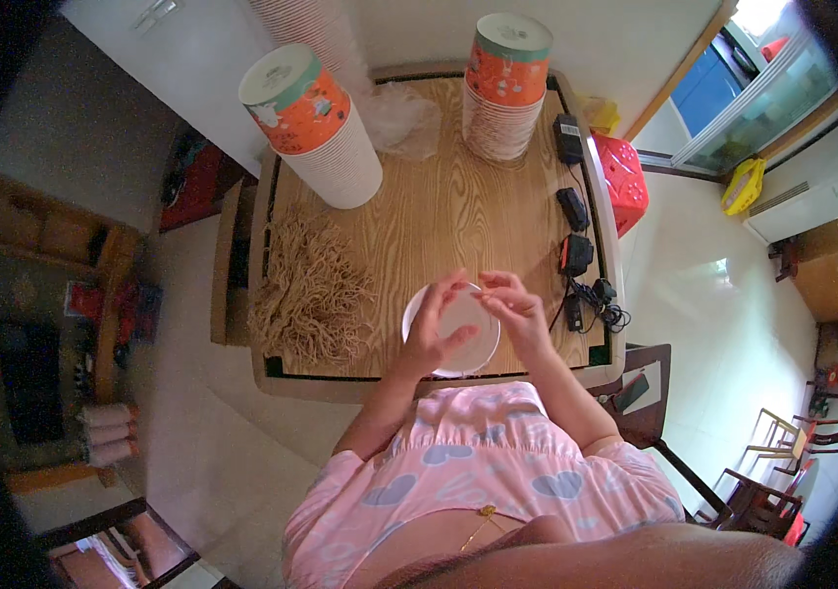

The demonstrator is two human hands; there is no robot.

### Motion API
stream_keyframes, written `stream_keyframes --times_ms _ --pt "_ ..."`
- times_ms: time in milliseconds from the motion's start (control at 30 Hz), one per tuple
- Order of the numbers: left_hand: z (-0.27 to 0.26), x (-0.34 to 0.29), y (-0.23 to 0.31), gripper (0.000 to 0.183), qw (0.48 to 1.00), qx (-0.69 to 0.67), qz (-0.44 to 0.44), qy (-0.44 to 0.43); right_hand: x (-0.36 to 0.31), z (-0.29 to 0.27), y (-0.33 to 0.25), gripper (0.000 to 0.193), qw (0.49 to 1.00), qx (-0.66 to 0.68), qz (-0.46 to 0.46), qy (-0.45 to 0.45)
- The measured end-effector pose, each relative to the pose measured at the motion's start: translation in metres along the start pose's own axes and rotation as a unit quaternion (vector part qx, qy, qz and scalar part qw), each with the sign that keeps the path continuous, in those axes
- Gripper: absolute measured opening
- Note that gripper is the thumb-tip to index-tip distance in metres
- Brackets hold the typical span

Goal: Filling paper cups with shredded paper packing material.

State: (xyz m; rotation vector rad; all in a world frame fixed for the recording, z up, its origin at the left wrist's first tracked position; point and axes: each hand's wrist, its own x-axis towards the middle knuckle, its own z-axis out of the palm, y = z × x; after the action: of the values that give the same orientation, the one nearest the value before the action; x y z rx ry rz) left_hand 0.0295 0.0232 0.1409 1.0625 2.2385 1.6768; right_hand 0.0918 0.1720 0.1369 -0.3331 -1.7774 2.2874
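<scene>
A round white container sits at the table's near edge, close in front of me. My left hand is over its left side, fingers raised and thumb held apart, with nothing visible in it. At the container's far right rim is my right hand, its thumb and fingertips drawn together. Anything between those fingertips is too small to make out. Left of the hands lies a big heap of brown twisted cords.
Upside-down stacks of paper tubs, a left stack and a right stack, stand at the back. Clear plastic wrap lies between them. Black chargers with cables line the right edge. A red stool stands beyond it.
</scene>
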Motion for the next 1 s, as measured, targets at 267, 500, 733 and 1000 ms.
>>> stream_keyframes --times_ms 267,500,733,1000 --pt "0.024 0.001 -0.015 0.033 0.919 -0.334 -0.211 0.006 -0.005 0.004 0.013 0.016 0.998 0.042 0.012 0.036" --pt "0.027 -0.014 -0.020 0.008 0.938 -0.198 -0.249 0.136 0.010 -0.020 0.001 0.016 0.990 0.014 -0.024 0.136" --pt "0.023 -0.013 -0.010 0.008 0.949 -0.197 -0.221 0.103 0.010 -0.023 0.006 0.039 0.978 -0.117 0.155 -0.071" --pt "0.023 -0.016 -0.013 0.010 0.955 -0.148 -0.250 0.065 0.006 -0.020 0.004 0.028 0.977 -0.131 0.112 -0.122"
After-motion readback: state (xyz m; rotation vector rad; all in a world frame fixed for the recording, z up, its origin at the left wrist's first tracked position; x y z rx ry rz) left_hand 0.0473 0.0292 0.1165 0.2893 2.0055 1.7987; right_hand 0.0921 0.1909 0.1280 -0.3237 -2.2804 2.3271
